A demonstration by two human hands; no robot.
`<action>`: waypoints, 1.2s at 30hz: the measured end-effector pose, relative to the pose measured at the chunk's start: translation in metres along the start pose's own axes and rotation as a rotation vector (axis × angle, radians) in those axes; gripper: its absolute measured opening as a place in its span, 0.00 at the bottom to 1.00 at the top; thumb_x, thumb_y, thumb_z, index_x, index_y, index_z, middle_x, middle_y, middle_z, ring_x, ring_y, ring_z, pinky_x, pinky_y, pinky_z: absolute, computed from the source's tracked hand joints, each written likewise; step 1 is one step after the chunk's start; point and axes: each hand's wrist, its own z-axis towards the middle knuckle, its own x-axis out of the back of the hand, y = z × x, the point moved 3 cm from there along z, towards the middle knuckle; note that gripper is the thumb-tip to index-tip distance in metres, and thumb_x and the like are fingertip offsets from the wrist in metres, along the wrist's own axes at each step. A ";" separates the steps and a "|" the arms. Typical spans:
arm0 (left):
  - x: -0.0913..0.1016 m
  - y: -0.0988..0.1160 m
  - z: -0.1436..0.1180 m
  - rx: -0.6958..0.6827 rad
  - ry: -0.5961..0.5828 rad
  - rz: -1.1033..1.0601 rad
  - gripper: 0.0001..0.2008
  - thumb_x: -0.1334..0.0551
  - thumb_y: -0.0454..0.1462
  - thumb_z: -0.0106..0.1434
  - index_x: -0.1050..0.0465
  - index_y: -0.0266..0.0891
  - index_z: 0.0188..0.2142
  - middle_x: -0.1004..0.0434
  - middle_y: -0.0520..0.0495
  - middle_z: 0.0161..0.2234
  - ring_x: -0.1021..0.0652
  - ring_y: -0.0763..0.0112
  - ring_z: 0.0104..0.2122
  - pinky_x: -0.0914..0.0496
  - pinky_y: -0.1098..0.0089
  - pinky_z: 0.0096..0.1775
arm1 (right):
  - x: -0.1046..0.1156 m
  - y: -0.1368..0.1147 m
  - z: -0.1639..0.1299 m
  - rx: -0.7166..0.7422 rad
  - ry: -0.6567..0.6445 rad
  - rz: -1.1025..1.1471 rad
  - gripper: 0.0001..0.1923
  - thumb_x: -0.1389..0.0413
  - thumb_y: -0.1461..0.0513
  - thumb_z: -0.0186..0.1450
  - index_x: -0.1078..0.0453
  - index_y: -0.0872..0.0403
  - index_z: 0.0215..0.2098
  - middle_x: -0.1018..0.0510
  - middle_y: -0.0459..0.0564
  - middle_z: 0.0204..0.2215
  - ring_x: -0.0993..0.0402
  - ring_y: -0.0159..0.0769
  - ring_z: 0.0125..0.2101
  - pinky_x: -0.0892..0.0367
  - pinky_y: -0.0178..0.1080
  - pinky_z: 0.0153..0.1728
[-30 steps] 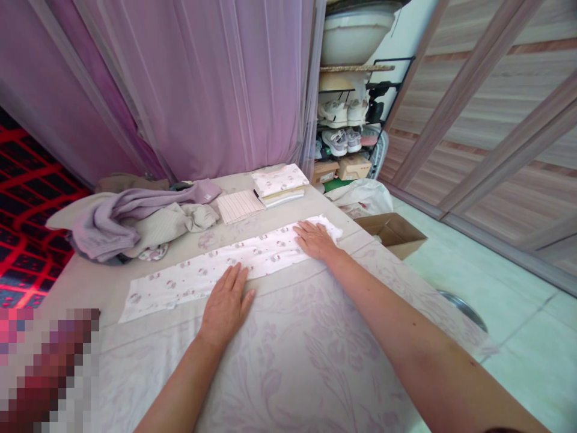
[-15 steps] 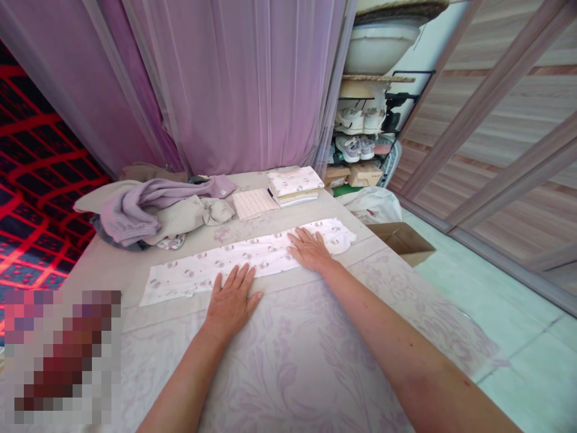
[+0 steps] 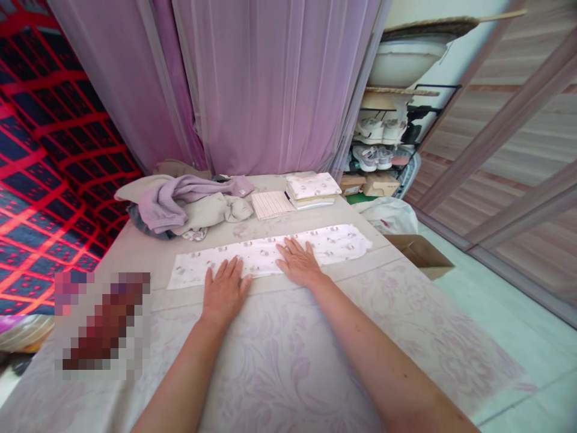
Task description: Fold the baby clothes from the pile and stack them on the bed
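A long white printed garment [image 3: 333, 240], folded into a narrow strip, lies flat across the covered table [image 3: 288, 361]. My left hand [image 3: 223, 291] rests palm down on its near edge, left of the middle, fingers spread. My right hand [image 3: 297, 263] presses flat on the strip near its middle, fingers apart. Neither hand holds anything.
A heap of lilac and beige clothes [image 3: 180, 204] lies at the table's far left. Folded pieces [image 3: 311, 187] and a striped cloth [image 3: 271, 204] sit at the far edge. Purple curtains hang behind. A shoe rack [image 3: 383, 144], a white bag [image 3: 390, 213] and a cardboard box [image 3: 421, 252] stand at the right.
My right hand has slid left along the strip from its right end toward the middle. The left hand stays on the near edge. The view has swung to the left.
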 end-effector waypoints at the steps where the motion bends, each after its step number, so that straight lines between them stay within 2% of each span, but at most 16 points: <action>1: 0.001 -0.011 0.001 0.049 -0.014 0.002 0.26 0.56 0.45 0.69 0.40 0.41 0.62 0.42 0.45 0.64 0.41 0.55 0.63 0.50 0.44 0.61 | -0.001 0.001 0.000 -0.003 -0.003 -0.003 0.30 0.64 0.48 0.69 0.50 0.48 0.66 0.54 0.52 0.68 0.62 0.44 0.67 0.66 0.61 0.61; 4: 0.002 -0.041 0.003 0.181 -0.041 0.006 0.26 0.58 0.44 0.69 0.43 0.41 0.63 0.47 0.45 0.66 0.45 0.56 0.64 0.51 0.44 0.61 | 0.002 0.002 0.001 -0.020 -0.040 -0.002 0.30 0.63 0.48 0.69 0.50 0.49 0.67 0.55 0.53 0.68 0.63 0.45 0.67 0.66 0.61 0.61; 7: 0.000 -0.054 0.005 0.228 -0.063 -0.006 0.27 0.57 0.45 0.68 0.46 0.42 0.65 0.51 0.44 0.67 0.47 0.56 0.65 0.53 0.44 0.61 | 0.011 -0.010 0.002 -0.033 -0.037 0.001 0.31 0.63 0.49 0.69 0.52 0.50 0.67 0.55 0.55 0.68 0.62 0.46 0.67 0.67 0.61 0.62; 11: 0.000 -0.055 0.006 0.250 -0.090 -0.026 0.29 0.57 0.48 0.67 0.47 0.42 0.65 0.52 0.43 0.67 0.48 0.55 0.65 0.55 0.43 0.61 | 0.014 -0.042 0.007 0.033 0.037 0.027 0.31 0.65 0.48 0.70 0.55 0.48 0.68 0.57 0.53 0.68 0.64 0.43 0.67 0.69 0.58 0.62; 14: 0.001 -0.058 0.006 0.293 -0.107 -0.039 0.32 0.56 0.52 0.66 0.48 0.42 0.65 0.55 0.43 0.68 0.50 0.52 0.66 0.56 0.39 0.60 | 0.002 -0.058 0.009 0.071 -0.016 0.045 0.32 0.64 0.47 0.69 0.53 0.48 0.67 0.57 0.52 0.68 0.65 0.43 0.67 0.69 0.59 0.62; 19: 0.004 -0.075 0.003 0.373 -0.114 -0.041 0.31 0.58 0.48 0.66 0.50 0.40 0.66 0.57 0.43 0.68 0.51 0.52 0.66 0.55 0.38 0.59 | -0.008 -0.059 0.008 0.105 -0.060 0.050 0.32 0.64 0.46 0.69 0.51 0.49 0.67 0.57 0.53 0.68 0.65 0.44 0.67 0.67 0.60 0.62; 24: 0.004 -0.091 0.002 0.493 -0.029 -0.024 0.32 0.57 0.48 0.66 0.47 0.34 0.65 0.56 0.36 0.67 0.50 0.49 0.65 0.50 0.45 0.60 | 0.003 -0.065 0.010 0.072 -0.045 0.042 0.32 0.62 0.48 0.69 0.54 0.50 0.68 0.57 0.54 0.68 0.64 0.44 0.67 0.68 0.60 0.62; 28: 0.001 -0.094 0.003 0.506 -0.017 -0.029 0.32 0.56 0.48 0.65 0.46 0.34 0.64 0.54 0.35 0.67 0.47 0.48 0.65 0.50 0.45 0.60 | 0.006 -0.084 0.017 0.063 0.034 0.072 0.31 0.66 0.49 0.70 0.58 0.48 0.68 0.59 0.51 0.69 0.66 0.42 0.67 0.68 0.58 0.63; 32: 0.000 -0.093 0.003 0.506 -0.009 -0.031 0.32 0.55 0.48 0.65 0.46 0.34 0.64 0.53 0.35 0.67 0.47 0.48 0.65 0.50 0.45 0.60 | -0.009 -0.097 0.019 0.138 -0.050 0.063 0.30 0.66 0.48 0.70 0.54 0.47 0.67 0.58 0.49 0.69 0.64 0.41 0.67 0.70 0.58 0.63; 36: 0.001 -0.093 0.003 0.511 -0.004 -0.038 0.31 0.55 0.46 0.65 0.45 0.34 0.64 0.53 0.35 0.67 0.46 0.48 0.64 0.50 0.45 0.60 | -0.016 -0.095 0.016 0.177 -0.062 0.046 0.30 0.65 0.48 0.69 0.53 0.47 0.67 0.58 0.50 0.68 0.63 0.42 0.67 0.69 0.59 0.63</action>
